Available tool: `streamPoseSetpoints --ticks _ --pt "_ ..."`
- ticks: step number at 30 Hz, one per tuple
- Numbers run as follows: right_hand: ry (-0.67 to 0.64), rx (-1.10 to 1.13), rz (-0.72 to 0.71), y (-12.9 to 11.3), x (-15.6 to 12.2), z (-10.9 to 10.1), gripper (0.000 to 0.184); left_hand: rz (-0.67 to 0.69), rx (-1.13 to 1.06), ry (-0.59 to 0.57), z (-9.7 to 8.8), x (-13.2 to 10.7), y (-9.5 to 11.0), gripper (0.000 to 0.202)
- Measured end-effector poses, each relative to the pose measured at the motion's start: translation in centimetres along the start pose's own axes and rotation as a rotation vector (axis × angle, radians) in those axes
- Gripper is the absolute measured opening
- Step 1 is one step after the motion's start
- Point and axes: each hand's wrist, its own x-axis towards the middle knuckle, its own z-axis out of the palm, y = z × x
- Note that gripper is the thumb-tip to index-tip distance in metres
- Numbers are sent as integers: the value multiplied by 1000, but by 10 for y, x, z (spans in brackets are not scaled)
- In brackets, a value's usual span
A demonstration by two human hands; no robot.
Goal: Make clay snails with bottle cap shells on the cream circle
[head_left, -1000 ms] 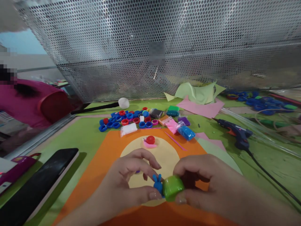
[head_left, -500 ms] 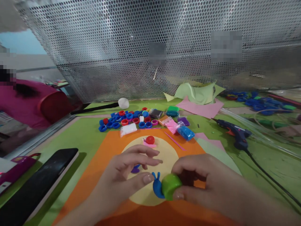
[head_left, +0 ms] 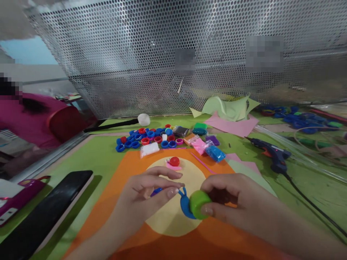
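The table (head_left: pixel 94 151) has a green top, and an orange sheet (head_left: pixel 131 162) lies flat on it. Left of the orange sheet rest a black phone (head_left: pixel 54 213) and, farther out, a purple-and-white power strip (head_left: pixel 29 191). Just beyond its far edge spread red and blue caps (head_left: pixel 150 134) and coloured packets (head_left: pixel 215 153); farther beyond lie a black stick (head_left: pixel 116 124) with a white ball end and pink paper (head_left: pixel 231 122). Right of the orange sheet are pale green paper (head_left: pixel 252 177), a glue gun (head_left: pixel 279 159) and clear tubes (head_left: pixel 306 155).
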Motion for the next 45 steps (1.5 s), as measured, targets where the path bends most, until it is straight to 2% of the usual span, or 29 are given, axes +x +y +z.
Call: streamPoseSetpoints --ticks 3,5,9,13,19,27,33,40,45 --pt "6 -1 -11 1 0 1 13 0 19 48 1 -2 0 13" --pt "11 -13 -21 2 0 1 13 24 10 85 2 -3 -1 24" --pt "10 -16 -19 3 -1 0 14 167 36 79 1 -5 0 39" --pt "30 -26 -17 3 -1 0 14 236 142 60 1 -6 2 37" --pt "15 -34 -16 2 0 0 14 213 183 152 2 -7 3 24" --pt "-3 -13 -9 3 1 -1 13 311 293 -41 -2 -12 2 38" --pt "-10 -7 -8 1 2 0 13 310 287 9 0 -11 3 36" --pt "-14 21 2 3 0 0 13 352 340 -110 -1 -11 0 40" --pt "-18 23 -3 5 0 0 15 341 336 -71 -2 -11 -2 37"
